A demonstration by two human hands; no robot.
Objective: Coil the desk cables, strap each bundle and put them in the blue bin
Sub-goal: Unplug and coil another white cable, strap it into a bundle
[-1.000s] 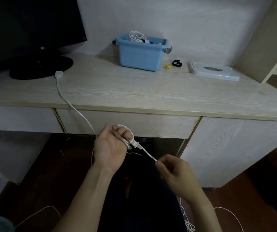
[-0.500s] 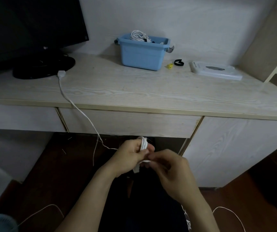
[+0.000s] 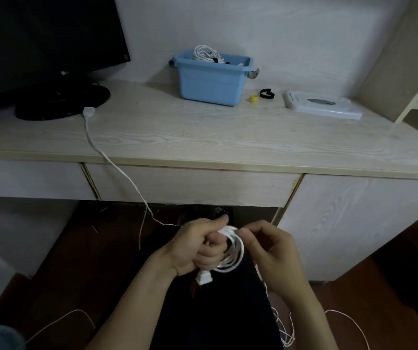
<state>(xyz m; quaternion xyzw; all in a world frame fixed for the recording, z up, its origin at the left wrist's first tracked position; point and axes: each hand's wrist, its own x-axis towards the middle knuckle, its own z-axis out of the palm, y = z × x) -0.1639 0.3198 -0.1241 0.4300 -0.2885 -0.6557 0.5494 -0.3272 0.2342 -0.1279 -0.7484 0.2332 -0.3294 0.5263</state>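
White cable (image 3: 117, 170) runs from its end block (image 3: 88, 112) at 10 o'clock on the worktop (image 3: 202, 137), over the edge, down to the left hand (image 3: 197, 246), whose grip is curled through the coil (image 3: 233, 251), plug (image 3: 204, 278) dangling at 6 o'clock. Right hand (image 3: 271, 248) pinches the strand at the coil's top. Advice: keep loops equal and draw slack gently so the block does not snag. Blue bin (image 3: 211, 79) with a strapped bundle and black strap (image 3: 266, 93) wait at 1 o'clock. Floor slack is cut off below; loop count unclear.
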